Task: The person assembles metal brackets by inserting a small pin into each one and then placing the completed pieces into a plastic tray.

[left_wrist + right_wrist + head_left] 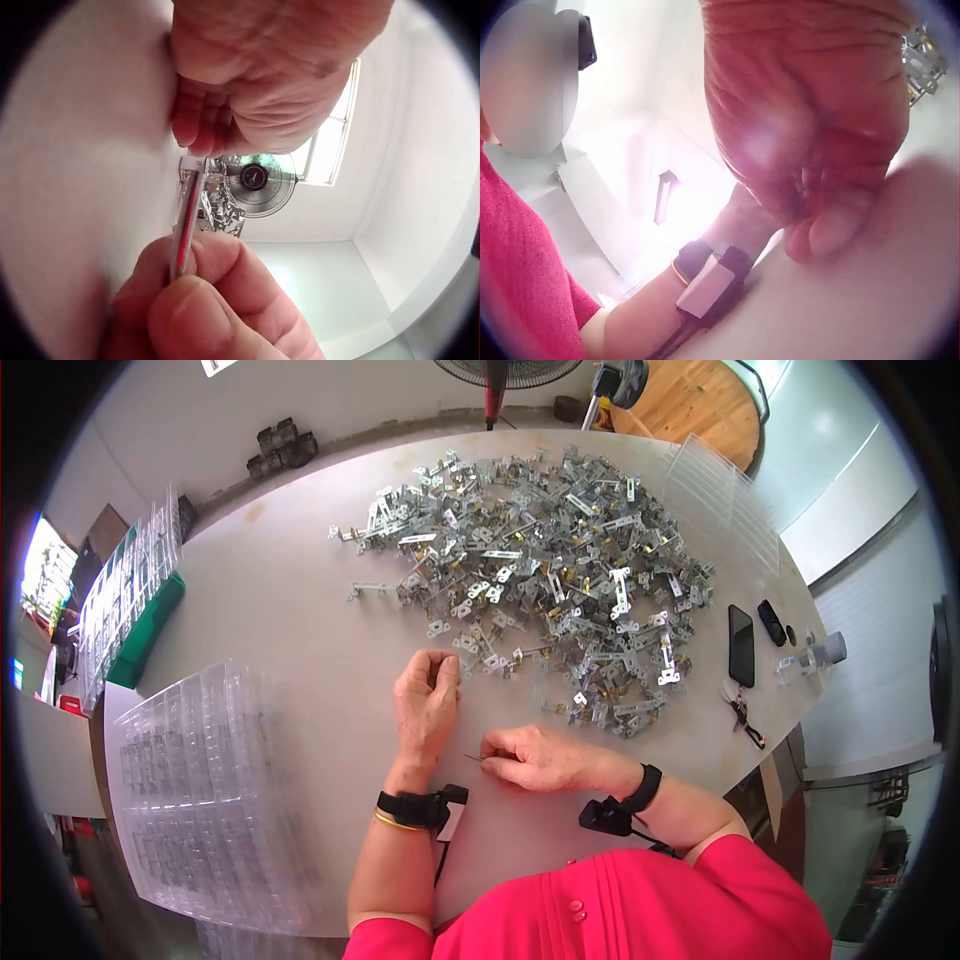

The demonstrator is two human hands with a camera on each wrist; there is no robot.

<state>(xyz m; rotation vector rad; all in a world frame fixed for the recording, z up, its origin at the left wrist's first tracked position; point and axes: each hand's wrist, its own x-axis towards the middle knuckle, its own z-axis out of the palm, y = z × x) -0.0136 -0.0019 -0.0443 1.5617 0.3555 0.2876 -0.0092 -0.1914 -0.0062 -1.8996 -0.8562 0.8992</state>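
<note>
My right hand (535,757) pinches a thin metal piece (472,757) between thumb and fingers, low over the table. In the left wrist view that piece (187,217) is a narrow strip with a reddish sheen, rising from the right hand's fingers (191,307). My left hand (428,705) is beside the near edge of the pile of metal parts (560,560); its fingers curl inward and no part shows in them. Seen from its own wrist, the left hand (262,67) is above the strip's upper end. The right palm (802,112) hides the strip in the right wrist view.
Clear plastic trays (200,800) are stacked at the left, near a green bin (148,630). At the right lie a phone (741,646), a dark oblong item (771,622) and keys (742,720). A clear ribbed sheet (725,500) is at the back right, and a fan (495,375) stands beyond.
</note>
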